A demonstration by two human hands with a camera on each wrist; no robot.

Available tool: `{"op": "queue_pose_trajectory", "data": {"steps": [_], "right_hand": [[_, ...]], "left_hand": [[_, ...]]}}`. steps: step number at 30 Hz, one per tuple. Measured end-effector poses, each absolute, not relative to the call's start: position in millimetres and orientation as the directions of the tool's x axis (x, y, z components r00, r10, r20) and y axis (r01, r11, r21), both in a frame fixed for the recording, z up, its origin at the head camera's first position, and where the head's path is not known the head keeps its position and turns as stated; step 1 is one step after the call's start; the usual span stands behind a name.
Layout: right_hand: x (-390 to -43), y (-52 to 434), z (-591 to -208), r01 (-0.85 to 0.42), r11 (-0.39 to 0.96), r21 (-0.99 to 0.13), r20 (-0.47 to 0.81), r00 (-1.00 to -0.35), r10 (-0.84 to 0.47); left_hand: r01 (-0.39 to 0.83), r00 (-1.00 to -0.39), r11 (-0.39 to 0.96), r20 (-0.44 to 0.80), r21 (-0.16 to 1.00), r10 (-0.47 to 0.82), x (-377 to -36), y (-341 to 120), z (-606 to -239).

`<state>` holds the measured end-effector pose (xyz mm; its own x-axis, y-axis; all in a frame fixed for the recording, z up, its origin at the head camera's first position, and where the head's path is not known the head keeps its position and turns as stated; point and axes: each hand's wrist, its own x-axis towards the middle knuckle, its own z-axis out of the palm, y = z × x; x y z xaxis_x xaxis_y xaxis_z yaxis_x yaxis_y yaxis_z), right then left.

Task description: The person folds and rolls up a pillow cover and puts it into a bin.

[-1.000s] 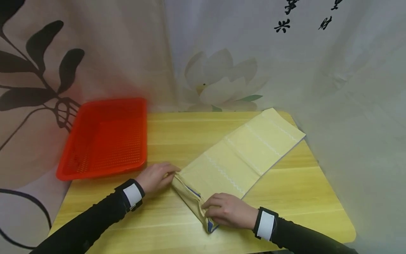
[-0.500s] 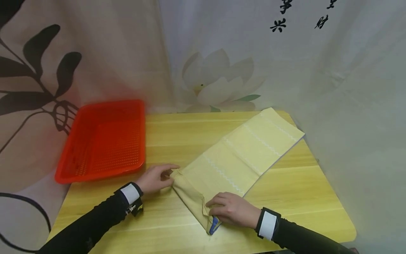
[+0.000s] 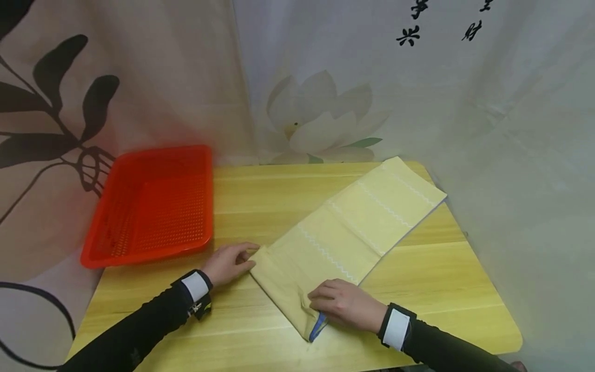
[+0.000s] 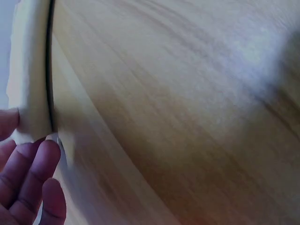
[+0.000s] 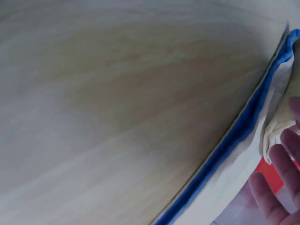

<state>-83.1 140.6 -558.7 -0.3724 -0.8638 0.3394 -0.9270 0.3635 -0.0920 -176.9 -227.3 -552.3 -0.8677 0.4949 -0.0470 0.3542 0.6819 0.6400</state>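
A long folded yellow cloth [image 3: 358,222] with white zigzag lines lies diagonally on the table, its near end turned over into a flap [image 3: 281,281]. My left hand [image 3: 228,263] pinches the flap's left corner; in the left wrist view the thumb sits on one side of the cloth edge [image 4: 33,70] and the fingers on the other. At the flap's right part, my right hand [image 3: 346,304] grips puckered fabric with bent fingers. Blue material [image 3: 318,326] shows beside it. In the right wrist view this blue strip [image 5: 229,145] runs along the cloth's side, near the fingertips [image 5: 258,180].
A red plastic basket [image 3: 209,206] with perforated walls stands at the table's left, behind my left hand. The light wooden table [image 3: 418,305] has rounded corners. A printed curtain [image 3: 325,41] hangs behind it. At the lower left loops a black cable [image 3: 51,297].
The flap at the near end stood partly gaping and now lies flatter, hiding most of the blue inside. My right hand has shifted slightly to the right; the left remains at its corner.
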Motion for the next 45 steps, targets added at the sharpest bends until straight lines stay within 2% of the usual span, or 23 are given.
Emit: {"op": "queue_pose_trajectory", "data": {"steps": [5,10,14,17,20,22,24,27,30,39,45], "right_hand": [[-78,150,-554,-0.918,0.394,-0.045,0.315,-0.388,-0.866],[-72,147,-552,-0.938,0.341,0.066,0.301,-0.307,-0.903],[-71,149,-553,-0.943,0.309,0.124,0.310,-0.259,-0.915],[-71,153,-554,-0.943,0.298,0.147,0.312,-0.242,-0.919],[-71,157,-554,-0.943,0.293,0.160,0.294,-0.238,-0.926],[-70,160,-555,-0.942,0.298,0.153,0.278,-0.248,-0.928],[-68,162,-557,-0.942,0.308,0.132,0.263,-0.266,-0.927],[-65,164,-560,-0.941,0.322,0.105,0.245,-0.289,-0.925],[-62,165,-564,-0.938,0.331,0.106,0.230,-0.301,-0.925],[-58,165,-566,-0.934,0.339,0.109,0.178,-0.318,-0.931],[-62,156,-558,-0.943,0.320,0.095,0.224,-0.293,-0.929]], "left_hand": [[0.367,-0.883,0.720,-0.023,0.588,0.468,-177,-223,-557],[0.398,-0.887,0.748,0.014,0.531,0.462,-174,-220,-561],[0.474,-0.869,0.759,0.101,0.446,0.484,-169,-218,-561],[0.588,-0.809,0.743,0.211,0.321,0.549,-162,-217,-561],[0.719,-0.690,0.677,0.280,0.158,0.668,-152,-217,-559],[0.780,-0.616,0.621,0.266,0.077,0.741,-144,-216,-558],[0.808,-0.582,0.588,0.212,0.039,0.785,-138,-215,-560],[0.805,-0.593,0.591,0.105,0.051,0.798,-131,-216,-564],[0.799,-0.601,0.598,0.053,0.066,0.798,-128,-219,-569],[0.819,-0.573,0.569,0.066,0.067,0.817,-127,-226,-570],[0.828,-0.560,0.560,0.056,0.019,0.827,-132,-224,-568]]}}
